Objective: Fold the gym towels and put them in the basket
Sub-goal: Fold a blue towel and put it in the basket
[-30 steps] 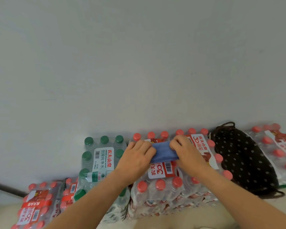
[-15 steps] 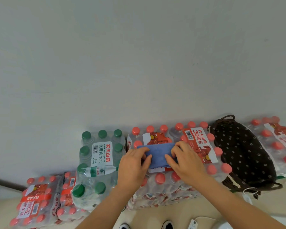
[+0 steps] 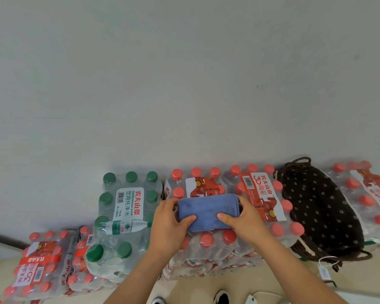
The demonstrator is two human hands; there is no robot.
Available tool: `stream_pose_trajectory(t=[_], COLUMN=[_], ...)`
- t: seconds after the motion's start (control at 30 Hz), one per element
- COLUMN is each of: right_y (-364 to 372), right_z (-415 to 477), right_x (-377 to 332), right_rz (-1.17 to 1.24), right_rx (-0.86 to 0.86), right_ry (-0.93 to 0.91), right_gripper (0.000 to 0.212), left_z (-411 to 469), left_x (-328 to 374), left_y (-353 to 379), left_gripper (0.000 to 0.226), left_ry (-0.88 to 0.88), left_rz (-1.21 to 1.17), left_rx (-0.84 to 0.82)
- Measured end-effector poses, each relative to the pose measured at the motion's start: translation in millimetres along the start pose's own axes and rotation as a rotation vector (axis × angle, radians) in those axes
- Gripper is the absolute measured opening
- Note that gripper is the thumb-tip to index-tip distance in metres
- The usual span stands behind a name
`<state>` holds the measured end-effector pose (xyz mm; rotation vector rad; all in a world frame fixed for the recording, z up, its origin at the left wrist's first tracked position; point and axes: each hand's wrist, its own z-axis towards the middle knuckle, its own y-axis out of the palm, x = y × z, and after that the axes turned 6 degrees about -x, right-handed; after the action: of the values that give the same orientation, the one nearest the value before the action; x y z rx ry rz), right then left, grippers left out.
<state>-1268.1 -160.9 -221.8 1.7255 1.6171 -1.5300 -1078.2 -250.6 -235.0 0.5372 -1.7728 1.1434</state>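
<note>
A small blue towel [image 3: 207, 210], folded into a thick rectangle, lies on top of a shrink-wrapped pack of red-capped water bottles [image 3: 206, 244]. My left hand [image 3: 168, 224] grips its left end, thumb on top. At the towel's right end my right hand [image 3: 244, 220] holds it the same way. To the right, a dark brown basket [image 3: 316, 207] with a flower-dotted lining and rope handles sits on the bottle packs. I cannot see into it.
A pack of green-capped bottles [image 3: 123, 207] stands left of the towel, lower red-capped packs [image 3: 40, 266] further left, more red-capped packs [image 3: 369, 194] at the far right. A grey wall rises right behind. Shoes [image 3: 222, 297] and a cable show on the beige floor below.
The towel now shows wider between my hands, which have moved apart to its ends. The camera has tilted down, so everything sits higher in the picture.
</note>
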Motion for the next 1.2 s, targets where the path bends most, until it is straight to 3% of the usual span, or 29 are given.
stream_pose_trajectory(t=[0.23, 0.47, 0.53, 0.63, 0.77, 0.9, 0.97, 1.07, 1.2], right_y=[-26.4, -144.0, -182.6, -231.1, -267.0, -268.5, -265.2, -261.4, -256.9], right_z=[-2.8, 0.5, 1.9, 4.6, 22.4, 48.6, 59.4, 71.4, 84.9], right_x=[6.2, 25.0, 42.9, 70.1, 110.0, 133.3, 141.0, 149.6, 154.7], right_rz=[-0.013, 0.157, 0.252, 0.410, 0.648, 0.968, 1.052, 0.962, 0.750], right_rx=[-0.027, 0.111, 0.162, 0.284, 0.460, 0.382, 0.314, 0.259, 0.376], right_ry=[-0.139, -0.301, -0.270, -0.144, 0.025, 0.166, 0.249, 0.371, 0.298], right_gripper=[0.047, 0.040, 0.040, 0.020, 0.017, 0.024, 0.030, 0.019, 0.012], left_z=[-12.3, 8.3, 18.4, 35.5, 59.4, 80.7, 89.6, 96.9, 99.6], left_x=[20.2, 125.0, 152.3, 180.6, 202.4, 207.3, 204.4, 199.5, 198.9], left_y=[19.2, 103.2, 141.0, 202.4, 268.9, 300.7, 308.2, 319.1, 337.4], left_gripper=[0.041, 0.033, 0.029, 0.033, 0.033, 0.009, 0.008, 0.021, 0.041], left_ry=[0.057, 0.164, 0.159, 0.074, 0.027, 0.019, -0.004, -0.006, -0.002], left_rz=[-0.076, -0.263, -0.301, -0.350, -0.123, 0.222, 0.348, 0.547, 0.699], left_rx=[0.046, 0.042, -0.002, -0.096, -0.145, -0.187, -0.211, -0.275, -0.377])
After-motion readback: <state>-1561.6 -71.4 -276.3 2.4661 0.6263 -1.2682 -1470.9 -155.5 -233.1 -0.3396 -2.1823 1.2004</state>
